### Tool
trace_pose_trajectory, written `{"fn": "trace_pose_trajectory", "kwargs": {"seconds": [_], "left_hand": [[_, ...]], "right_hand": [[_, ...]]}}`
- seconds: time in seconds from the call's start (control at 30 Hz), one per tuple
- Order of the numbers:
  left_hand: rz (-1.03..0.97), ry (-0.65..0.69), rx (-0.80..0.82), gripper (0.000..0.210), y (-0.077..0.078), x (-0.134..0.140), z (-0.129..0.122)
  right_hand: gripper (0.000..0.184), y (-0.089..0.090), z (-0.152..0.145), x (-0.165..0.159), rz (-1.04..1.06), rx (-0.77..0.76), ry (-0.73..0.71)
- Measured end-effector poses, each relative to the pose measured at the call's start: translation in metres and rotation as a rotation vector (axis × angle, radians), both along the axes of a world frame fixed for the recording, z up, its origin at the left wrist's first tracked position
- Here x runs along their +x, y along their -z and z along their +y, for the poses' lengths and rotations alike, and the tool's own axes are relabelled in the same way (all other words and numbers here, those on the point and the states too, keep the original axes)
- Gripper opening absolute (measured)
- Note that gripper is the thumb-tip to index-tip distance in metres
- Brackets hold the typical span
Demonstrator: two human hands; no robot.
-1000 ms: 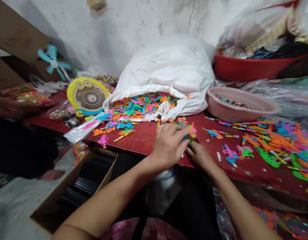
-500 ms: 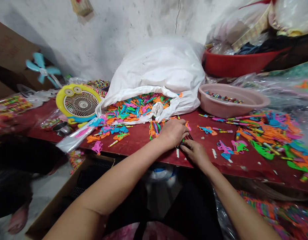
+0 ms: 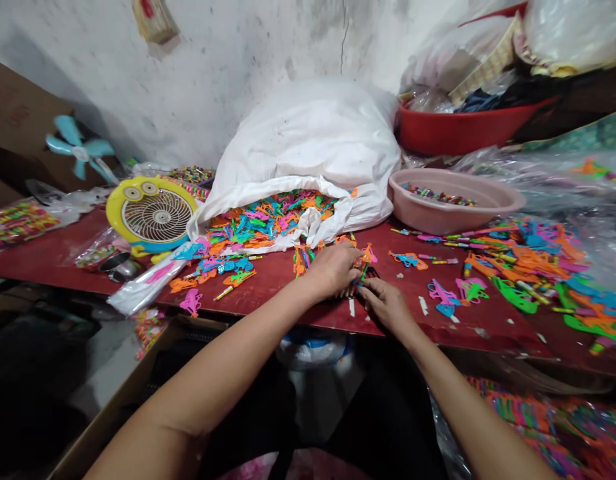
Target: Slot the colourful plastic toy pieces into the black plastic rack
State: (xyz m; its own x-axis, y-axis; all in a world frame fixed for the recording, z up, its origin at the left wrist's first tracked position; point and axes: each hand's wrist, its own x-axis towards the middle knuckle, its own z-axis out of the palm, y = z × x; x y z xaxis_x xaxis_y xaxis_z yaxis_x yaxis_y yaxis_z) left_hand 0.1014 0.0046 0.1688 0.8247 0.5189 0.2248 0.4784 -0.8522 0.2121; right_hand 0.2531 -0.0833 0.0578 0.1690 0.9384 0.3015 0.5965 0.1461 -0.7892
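Note:
My left hand [image 3: 334, 272] is closed with its fingertips around a small colourful plastic piece [image 3: 361, 267], just above the front part of the red table. My right hand [image 3: 387, 305] touches the same spot from the right, thumb and fingers pinched together; what they grip is hidden. Dark thin bars [image 3: 373, 272] show between the two hands, partly covered. Left of my left hand stands a row of coloured plastic pieces [image 3: 302, 260]. Behind my hands, a white sack [image 3: 308, 133] lies on its side, its mouth full of bright plastic shapes [image 3: 263, 220].
A pink basin [image 3: 453, 213] with small pieces stands right of the sack, a red basin [image 3: 463, 130] behind it. Loose plastic shapes [image 3: 558, 267] cover the table's right side. At left are a yellow fan [image 3: 161, 217], a metal cup [image 3: 121, 267] and a plastic bag [image 3: 148, 279].
The view has shifted slightly, so the table's things sit farther left. Both hands stay together at the same spot. A foot at the lower left is out of sight now.

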Motion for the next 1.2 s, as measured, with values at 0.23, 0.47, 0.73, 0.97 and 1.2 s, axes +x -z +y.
{"fn": "trace_pose_trajectory", "kwargs": {"seconds": [0.23,0.47,0.73,0.97,1.2], "left_hand": [[-0.031,0.012,-0.047,0.039,-0.007,0.002,-0.003],[0.139,-0.019,0.103,0.028,-0.005,0.010,-0.005],[0.190,-0.034,0.118,0.027,-0.003,0.007,-0.006],[0.100,0.017,0.130,0.023,-0.011,0.000,-0.002],[-0.583,-0.233,0.054,0.026,0.026,-0.044,-0.070]], "right_hand": [[0.024,0.002,0.007,0.005,-0.202,0.012,-0.075],[0.030,-0.003,0.007,0.010,-0.307,-0.087,-0.095],[0.035,-0.005,0.007,0.013,-0.350,-0.193,-0.111],[0.030,-0.009,-0.010,0.002,-0.685,-0.220,0.061],[0.025,-0.009,-0.028,-0.035,-0.814,-0.236,0.254]]}}
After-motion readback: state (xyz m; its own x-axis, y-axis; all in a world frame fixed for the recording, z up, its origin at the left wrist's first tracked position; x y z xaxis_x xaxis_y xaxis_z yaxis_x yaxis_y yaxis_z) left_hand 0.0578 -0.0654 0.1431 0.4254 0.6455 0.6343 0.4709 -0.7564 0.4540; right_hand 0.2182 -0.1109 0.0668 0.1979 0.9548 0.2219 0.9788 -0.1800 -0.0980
